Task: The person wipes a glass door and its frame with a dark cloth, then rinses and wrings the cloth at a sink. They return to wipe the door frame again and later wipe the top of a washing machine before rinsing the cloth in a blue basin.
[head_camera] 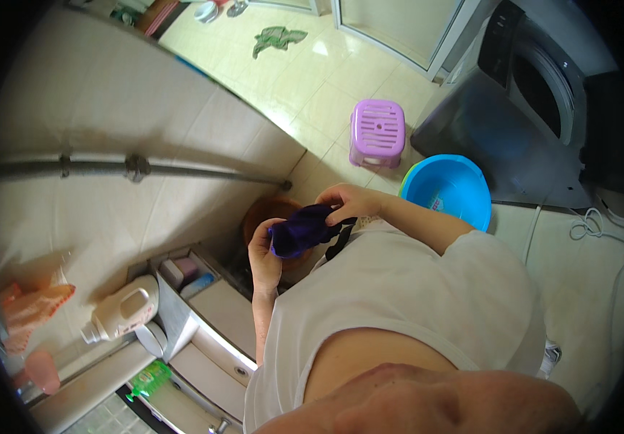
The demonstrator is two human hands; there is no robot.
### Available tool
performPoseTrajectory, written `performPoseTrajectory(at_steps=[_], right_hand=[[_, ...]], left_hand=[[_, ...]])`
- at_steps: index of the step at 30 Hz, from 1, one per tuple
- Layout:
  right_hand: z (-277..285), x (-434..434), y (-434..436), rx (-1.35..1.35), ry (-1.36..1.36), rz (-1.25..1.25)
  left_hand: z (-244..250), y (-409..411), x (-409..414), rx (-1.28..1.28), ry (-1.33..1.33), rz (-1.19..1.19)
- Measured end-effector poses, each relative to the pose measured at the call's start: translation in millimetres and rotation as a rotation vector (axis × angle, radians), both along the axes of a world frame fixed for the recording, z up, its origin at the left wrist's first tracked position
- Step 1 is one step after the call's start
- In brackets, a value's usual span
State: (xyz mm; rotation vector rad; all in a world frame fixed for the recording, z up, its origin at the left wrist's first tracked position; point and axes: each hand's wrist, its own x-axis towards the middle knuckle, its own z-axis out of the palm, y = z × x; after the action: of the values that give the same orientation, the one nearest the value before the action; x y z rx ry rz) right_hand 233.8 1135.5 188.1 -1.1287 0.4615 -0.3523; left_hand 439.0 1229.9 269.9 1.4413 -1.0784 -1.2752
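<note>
A dark purple cloth [303, 230], perhaps a small garment, is held up between my two hands in front of my body. My left hand [264, 247] pinches its left end with the thumb on top. At the opposite end, the fingers of my right hand [348, 203] grip a bunched edge. The cloth's exact kind cannot be made out. Lower down and partly hidden behind the cloth is a brownish-orange round basin or bucket [257, 211]. A black strip [339, 244] shows between the cloth and my white shirt.
A tiled wall with a metal pipe [192, 172] runs along the left. On the sink counter stand a detergent jug [127, 309] and a green bottle [152, 377]. A purple stool [378, 127], a blue basin [450, 184] and a washing machine [485, 119] are right. A green cloth [278, 39] lies on the floor.
</note>
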Motion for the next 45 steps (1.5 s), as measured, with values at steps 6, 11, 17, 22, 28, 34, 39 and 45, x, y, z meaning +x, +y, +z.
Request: performPoseTrajectory(at_steps=[6,11,17,22,28,34,39,45], right_hand=[[16,-39,-28,0.13,-0.092,-0.199],[-2,-52,-49,0.172,-0.138,-0.443],[7,-64,-89,0.435,-0.086,-0.617],[6,-44,-146,0.12,0.075,-0.509],[-18,-14,-213,-0.355,0.256,-0.592],[-41,-35,-254,-0.261,0.188,-0.87],[-16,-25,-291,0.108,-0.192,-0.934],[-18,31,-375,0.05,-0.263,-0.648]], left_hand=[[1,-58,-27,-0.042,0.054,-0.295],[-18,-106,-31,-0.089,0.299,-0.359],[-28,-191,-33,0.005,0.347,-0.334],[-17,-254,-13,-0.005,0.37,-0.425],[-23,-316,14,-0.016,0.424,-0.66],[-37,-359,14,0.067,0.445,-0.612],[-51,-377,26,0.11,0.375,-0.562],[-79,-408,35,0.062,0.081,-0.494]])
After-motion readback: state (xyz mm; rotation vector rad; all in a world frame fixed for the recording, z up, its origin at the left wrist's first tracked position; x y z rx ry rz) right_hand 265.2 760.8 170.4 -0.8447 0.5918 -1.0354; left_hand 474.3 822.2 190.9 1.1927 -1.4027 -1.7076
